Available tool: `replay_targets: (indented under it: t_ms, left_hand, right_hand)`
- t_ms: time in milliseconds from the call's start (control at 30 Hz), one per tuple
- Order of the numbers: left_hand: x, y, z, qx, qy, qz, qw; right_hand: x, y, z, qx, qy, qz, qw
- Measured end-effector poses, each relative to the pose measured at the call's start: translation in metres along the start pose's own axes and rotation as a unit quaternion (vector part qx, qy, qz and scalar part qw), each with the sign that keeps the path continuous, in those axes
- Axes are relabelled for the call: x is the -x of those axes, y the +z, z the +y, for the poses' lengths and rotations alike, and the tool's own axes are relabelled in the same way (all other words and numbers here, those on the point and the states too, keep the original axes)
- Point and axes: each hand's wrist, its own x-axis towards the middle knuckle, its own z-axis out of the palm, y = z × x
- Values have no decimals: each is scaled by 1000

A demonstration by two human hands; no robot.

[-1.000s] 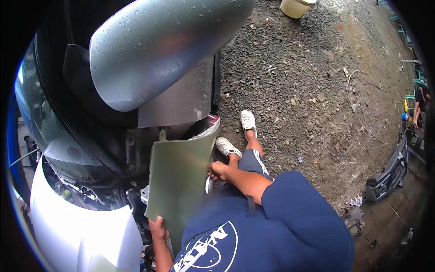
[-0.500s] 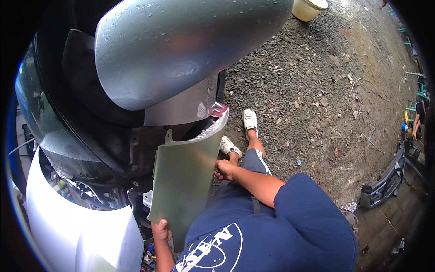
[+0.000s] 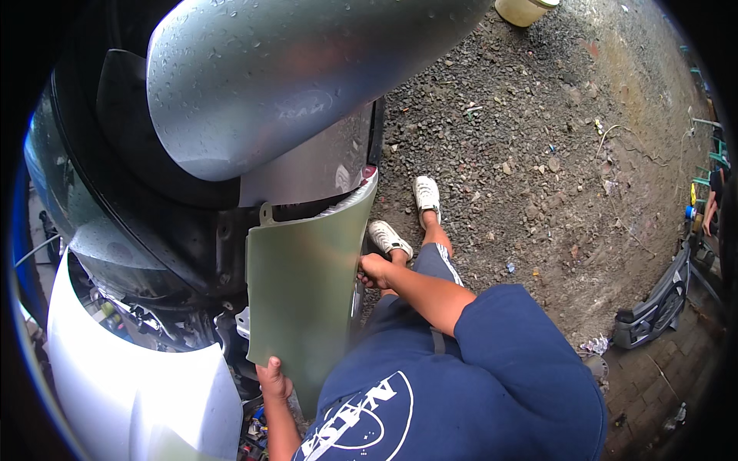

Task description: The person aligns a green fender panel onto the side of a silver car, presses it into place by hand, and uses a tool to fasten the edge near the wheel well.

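A greenish-grey car fender point(image 3: 304, 276) hangs upright between my two hands, against the open side of a dark car body point(image 3: 196, 250). My left hand point(image 3: 274, 379) grips its lower left edge, with the thumb over the front and the other fingers behind. My right hand point(image 3: 374, 273) is closed round its right edge; the fingertips are hidden behind the panel. A mounting tab point(image 3: 266, 213) sticks up from the fender's top left corner. The fender's upper edge lies close to the car's silver door panel point(image 3: 307, 165); whether they touch I cannot tell.
A wet silver side mirror point(image 3: 300, 84) juts over the work area. At lower left lies the shiny silver bonnet point(image 3: 146, 392). Gravel point(image 3: 492, 161) spreads to the right, with a loose cable point(image 3: 615, 129), a yellowish bucket point(image 3: 523, 11) and a dark bumper part point(image 3: 653, 307).
The fender has moved left and slightly up, closer to the car body, its upper edge now nearer the door panel. Both hands still hold it.
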Motion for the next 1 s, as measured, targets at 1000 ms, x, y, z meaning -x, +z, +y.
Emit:
replay_targets:
  t_ms: [1000]
  left_hand:
    - [-14,-3,2,-15,14,4,1000]
  right_hand:
    - [-2,13,-20,15,-15,22,1000]
